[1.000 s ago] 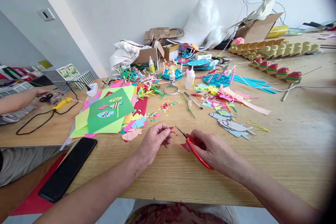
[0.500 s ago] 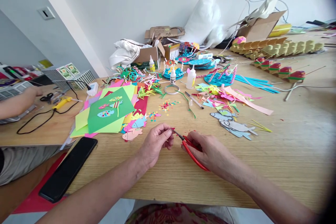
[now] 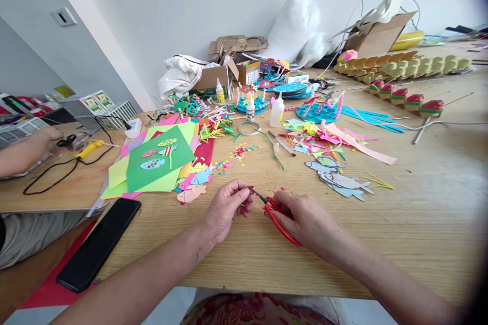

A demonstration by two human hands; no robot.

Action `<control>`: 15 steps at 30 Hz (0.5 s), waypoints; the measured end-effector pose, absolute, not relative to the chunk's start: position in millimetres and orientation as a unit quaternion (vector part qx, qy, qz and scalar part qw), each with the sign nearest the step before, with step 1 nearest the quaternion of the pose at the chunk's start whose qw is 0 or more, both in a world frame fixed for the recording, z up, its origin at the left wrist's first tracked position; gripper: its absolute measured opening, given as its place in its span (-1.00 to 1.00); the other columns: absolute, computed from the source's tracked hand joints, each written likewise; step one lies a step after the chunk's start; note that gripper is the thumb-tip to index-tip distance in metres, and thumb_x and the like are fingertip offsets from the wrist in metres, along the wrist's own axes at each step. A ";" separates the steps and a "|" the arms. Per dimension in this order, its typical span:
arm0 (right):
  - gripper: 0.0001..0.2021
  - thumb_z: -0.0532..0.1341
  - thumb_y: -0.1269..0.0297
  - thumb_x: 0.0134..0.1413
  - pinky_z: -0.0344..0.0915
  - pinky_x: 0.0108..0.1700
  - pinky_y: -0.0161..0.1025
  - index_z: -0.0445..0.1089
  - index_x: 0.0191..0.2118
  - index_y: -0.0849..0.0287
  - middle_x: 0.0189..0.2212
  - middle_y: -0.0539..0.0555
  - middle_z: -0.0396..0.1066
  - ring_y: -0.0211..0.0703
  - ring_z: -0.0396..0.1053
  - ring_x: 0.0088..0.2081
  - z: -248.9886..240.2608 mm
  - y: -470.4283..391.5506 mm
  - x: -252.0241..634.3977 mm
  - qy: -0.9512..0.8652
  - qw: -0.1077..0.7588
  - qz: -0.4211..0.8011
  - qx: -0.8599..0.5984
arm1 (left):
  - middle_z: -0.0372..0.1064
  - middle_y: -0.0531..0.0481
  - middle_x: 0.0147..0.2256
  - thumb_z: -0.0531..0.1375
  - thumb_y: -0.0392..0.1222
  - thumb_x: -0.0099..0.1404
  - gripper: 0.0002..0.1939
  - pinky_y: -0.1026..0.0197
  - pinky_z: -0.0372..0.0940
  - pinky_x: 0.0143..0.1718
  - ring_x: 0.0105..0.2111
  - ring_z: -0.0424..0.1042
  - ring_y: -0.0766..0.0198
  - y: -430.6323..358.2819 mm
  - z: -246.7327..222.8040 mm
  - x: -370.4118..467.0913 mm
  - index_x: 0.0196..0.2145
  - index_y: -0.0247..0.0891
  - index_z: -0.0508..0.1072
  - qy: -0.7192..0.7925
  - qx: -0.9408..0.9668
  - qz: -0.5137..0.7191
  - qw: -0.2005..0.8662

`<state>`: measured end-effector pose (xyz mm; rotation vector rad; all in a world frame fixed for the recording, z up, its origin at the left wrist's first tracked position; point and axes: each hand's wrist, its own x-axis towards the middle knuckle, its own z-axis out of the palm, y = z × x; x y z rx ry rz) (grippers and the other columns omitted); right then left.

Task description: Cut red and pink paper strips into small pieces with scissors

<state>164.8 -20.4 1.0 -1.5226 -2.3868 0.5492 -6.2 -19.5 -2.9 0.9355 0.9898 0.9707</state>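
My right hand (image 3: 295,218) is closed around the red handles of a pair of scissors (image 3: 280,226). The blades point left and up, at a tiny piece of red paper (image 3: 250,188). Thumb and fingers of my left hand (image 3: 232,208) pinch that red piece, which is mostly hidden. Small red scraps (image 3: 284,189) lie on the table just behind the scissors. Left of my left hand are several paper fish cutouts (image 3: 191,194). Behind both hands spreads a scatter of small coloured paper dots (image 3: 243,151).
Green paper with fish (image 3: 160,157) tops a stack on the left, and a black phone (image 3: 99,244) lies at the front edge. Glue bottles (image 3: 277,111), a pen (image 3: 282,144), grey fish cutouts (image 3: 339,183) and paper strips (image 3: 358,144) stand or lie beyond. Another person's hand (image 3: 36,147) is far left.
Both hands hold nearly the same pose, with the scissors' blades still at the red paper. The view has shifted very slightly.
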 end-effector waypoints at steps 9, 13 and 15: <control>-0.73 -0.04 0.15 0.06 -0.08 -0.58 -0.36 0.22 -0.54 0.15 -0.65 0.01 0.30 -0.29 0.18 -0.62 3.4 -19.7 167.3 -0.817 0.104 0.211 -0.527 | 0.20 0.10 -0.56 0.17 -0.09 0.03 -0.77 0.40 0.08 -0.59 -0.59 0.20 0.48 -20.3 -4.6 -10.2 -0.45 -0.31 0.27 0.457 0.420 0.405 0.671; -0.74 -0.02 0.16 0.04 -0.07 -0.57 -0.35 0.28 -0.53 0.16 -0.62 0.05 0.33 -0.26 0.21 -0.60 6.4 -16.1 168.1 -0.824 0.075 0.216 -0.518 | 0.20 0.10 -0.55 0.16 -0.09 0.04 -0.78 0.41 0.08 -0.61 -0.60 0.20 0.48 -20.6 -3.5 -15.7 -0.47 -0.31 0.26 0.473 0.425 0.395 0.663; -0.75 0.00 0.17 0.02 -0.08 -0.57 -0.34 0.31 -0.51 0.15 -0.60 0.07 0.36 -0.23 0.23 -0.58 8.4 -14.6 168.4 -0.828 0.055 0.210 -0.518 | 0.20 0.10 -0.55 0.15 -0.10 0.05 -0.79 0.41 0.08 -0.62 -0.61 0.19 0.49 -19.6 -2.5 -18.7 -0.47 -0.31 0.26 0.484 0.441 0.397 0.644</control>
